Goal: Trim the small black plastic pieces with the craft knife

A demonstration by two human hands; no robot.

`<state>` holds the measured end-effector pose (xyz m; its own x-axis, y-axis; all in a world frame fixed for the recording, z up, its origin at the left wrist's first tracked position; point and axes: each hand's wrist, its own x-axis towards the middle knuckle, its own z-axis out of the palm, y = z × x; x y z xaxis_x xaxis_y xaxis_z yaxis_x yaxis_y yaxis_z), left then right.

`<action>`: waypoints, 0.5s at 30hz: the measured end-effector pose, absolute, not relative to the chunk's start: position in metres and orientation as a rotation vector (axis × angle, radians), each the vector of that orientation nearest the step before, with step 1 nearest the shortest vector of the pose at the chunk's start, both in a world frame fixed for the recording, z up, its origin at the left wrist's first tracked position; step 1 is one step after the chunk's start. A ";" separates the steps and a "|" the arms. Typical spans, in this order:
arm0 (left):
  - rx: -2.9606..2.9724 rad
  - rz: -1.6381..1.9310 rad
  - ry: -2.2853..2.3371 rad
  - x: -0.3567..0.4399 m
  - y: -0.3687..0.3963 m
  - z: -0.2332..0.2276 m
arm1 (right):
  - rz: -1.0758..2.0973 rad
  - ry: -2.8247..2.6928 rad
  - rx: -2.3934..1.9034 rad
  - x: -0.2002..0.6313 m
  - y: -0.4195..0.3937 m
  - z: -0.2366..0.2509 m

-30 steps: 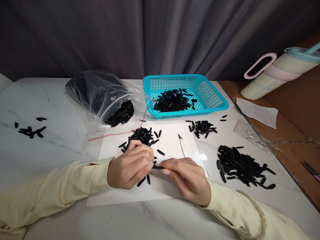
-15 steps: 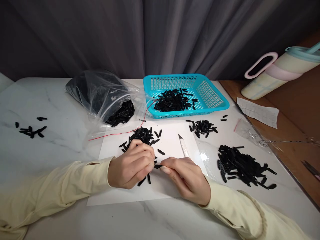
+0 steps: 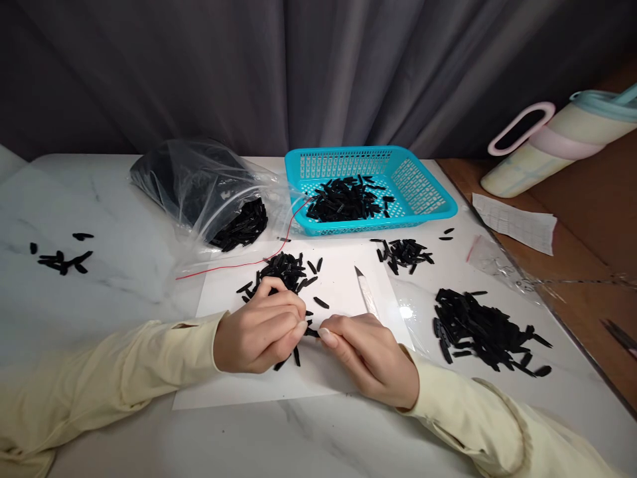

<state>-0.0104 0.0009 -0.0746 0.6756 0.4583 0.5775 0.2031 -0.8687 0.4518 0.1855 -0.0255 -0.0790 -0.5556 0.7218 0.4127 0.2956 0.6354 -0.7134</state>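
Note:
My left hand (image 3: 261, 332) and my right hand (image 3: 371, 355) meet over a white sheet (image 3: 343, 285) on the marble table. Between the fingertips of both sits a small black plastic piece (image 3: 311, 332), pinched from either side. Further black pieces poke out under my left hand. A loose heap of the same black pieces (image 3: 284, 269) lies on the sheet just beyond my left hand. A white craft knife (image 3: 365, 292) rests on the sheet above my right hand, blade pointing away.
A turquoise basket (image 3: 423, 189) holds black pieces at the back. A clear bag (image 3: 199, 186) of pieces lies left of it. More piles lie at right (image 3: 480, 328), centre right (image 3: 404, 253) and far left (image 3: 62, 259). A pastel bottle (image 3: 557, 143) and paper slip (image 3: 515, 222) sit on the wooden surface.
My right fingertips have slid a little left toward my left hand along the black piece, so less of it shows. Nothing else has moved.

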 end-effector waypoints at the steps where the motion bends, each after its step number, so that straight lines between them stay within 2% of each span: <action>1: 2.519 1.021 0.525 -0.010 0.001 -0.075 | 0.773 -2.147 -0.786 0.185 -0.025 -0.079; 15: 1.948 0.865 0.734 -0.009 -0.003 -0.077 | 0.673 -2.163 -0.831 0.185 -0.025 -0.080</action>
